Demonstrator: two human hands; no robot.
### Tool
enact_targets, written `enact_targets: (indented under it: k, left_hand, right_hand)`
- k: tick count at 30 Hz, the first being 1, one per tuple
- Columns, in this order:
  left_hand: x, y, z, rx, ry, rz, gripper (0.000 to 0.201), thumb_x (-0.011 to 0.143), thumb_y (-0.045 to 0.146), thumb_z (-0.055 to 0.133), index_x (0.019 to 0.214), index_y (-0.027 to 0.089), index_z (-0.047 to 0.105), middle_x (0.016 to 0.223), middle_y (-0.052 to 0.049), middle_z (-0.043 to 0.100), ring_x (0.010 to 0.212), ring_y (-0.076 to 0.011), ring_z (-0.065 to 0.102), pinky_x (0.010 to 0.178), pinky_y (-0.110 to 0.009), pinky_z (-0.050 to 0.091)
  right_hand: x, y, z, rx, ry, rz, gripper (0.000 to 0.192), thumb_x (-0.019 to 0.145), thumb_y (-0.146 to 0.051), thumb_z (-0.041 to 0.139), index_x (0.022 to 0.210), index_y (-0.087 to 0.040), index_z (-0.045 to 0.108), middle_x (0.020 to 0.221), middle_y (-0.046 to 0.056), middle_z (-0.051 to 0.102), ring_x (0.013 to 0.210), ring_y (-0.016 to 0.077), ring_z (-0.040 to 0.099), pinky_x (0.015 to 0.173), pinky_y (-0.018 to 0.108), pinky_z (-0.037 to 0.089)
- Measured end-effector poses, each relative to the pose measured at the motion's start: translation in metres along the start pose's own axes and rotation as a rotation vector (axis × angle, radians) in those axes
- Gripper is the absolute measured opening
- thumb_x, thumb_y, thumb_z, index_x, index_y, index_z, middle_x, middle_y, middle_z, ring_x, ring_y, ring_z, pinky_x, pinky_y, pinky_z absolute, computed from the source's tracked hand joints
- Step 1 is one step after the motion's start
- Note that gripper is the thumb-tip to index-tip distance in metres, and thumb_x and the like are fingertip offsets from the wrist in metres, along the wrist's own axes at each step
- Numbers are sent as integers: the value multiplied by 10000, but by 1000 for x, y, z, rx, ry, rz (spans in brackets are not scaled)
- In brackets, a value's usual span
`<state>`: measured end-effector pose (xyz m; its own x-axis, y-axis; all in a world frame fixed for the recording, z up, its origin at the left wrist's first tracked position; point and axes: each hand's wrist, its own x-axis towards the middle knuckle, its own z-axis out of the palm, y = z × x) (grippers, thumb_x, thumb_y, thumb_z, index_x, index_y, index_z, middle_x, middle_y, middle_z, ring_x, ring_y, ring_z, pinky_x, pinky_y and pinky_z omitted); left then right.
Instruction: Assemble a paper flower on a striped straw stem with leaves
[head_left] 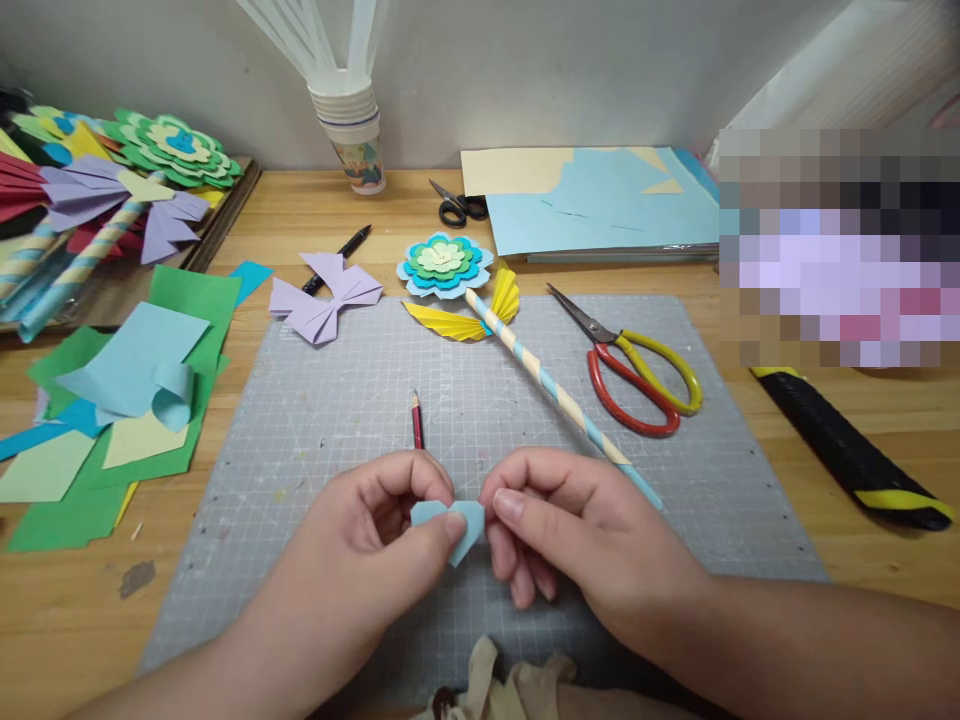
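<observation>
A small light blue paper heart [470, 522] with folded corners is pinched between the thumb and fingers of my left hand [375, 530], above the cutting mat [300, 430]. My right hand [577, 525] has its thumb and index finger closed together at the heart's right edge; the other fingers curl below. Just beyond my hands lies a dark red pencil [418, 420]. Further off, a layered paper flower [444, 265] tops a blue and cream striped paper stem [559, 390] with yellow pleated leaves [504, 300]. A folded purple paper bow [327, 300] rests left of the flower.
Red-and-yellow-handled scissors [637, 375] lie right of the stem, and a black-and-yellow tool [855, 450] lies farther right. Paper scraps [142, 360] are heaped at left, below finished paper flowers [176, 145]. Behind stand paper cups [354, 140], small black scissors [457, 207] and paper sheets [600, 215].
</observation>
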<state>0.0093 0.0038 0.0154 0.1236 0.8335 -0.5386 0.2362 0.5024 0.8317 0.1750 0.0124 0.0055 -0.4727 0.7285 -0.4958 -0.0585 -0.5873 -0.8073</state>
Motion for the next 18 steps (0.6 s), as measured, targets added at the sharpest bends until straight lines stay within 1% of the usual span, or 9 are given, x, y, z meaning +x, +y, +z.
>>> enact_targets:
  k: [2,5,11,18]
  left_hand:
    - [1,1,1,-29,2,-25,208,634,368,612,599,208,482,588,29,479,602,-140,424,558,-258,348]
    - [1,1,1,-54,-1,-44,212,624,366,616,589,205,484,568,34,471,579,-128,398,538,-245,330]
    - [1,0,1,-64,-25,-53,200,621,358,618,601,202,495,568,28,507,586,-131,426,552,-249,354]
    - [2,0,1,-49,-24,-75,229,609,393,615,607,207,481,566,30,482,579,-139,422,547,-264,341]
  right_hand:
    - [0,0,-1,2,-7,0,205,808,-361,585,722,-177,555,567,-35,567,432,55,486,421,175,332]
    - [0,1,-1,-12,-12,-5,159,793,-326,604,752,-180,555,581,-39,563,446,57,492,421,172,338]
    - [1,2,1,4,-15,-2,117,775,-263,633,764,-187,545,580,-52,545,470,56,490,438,164,384]
    - [2,3,-2,25,-52,36,155,795,-307,626,750,-177,555,536,-53,554,414,43,483,391,142,325]
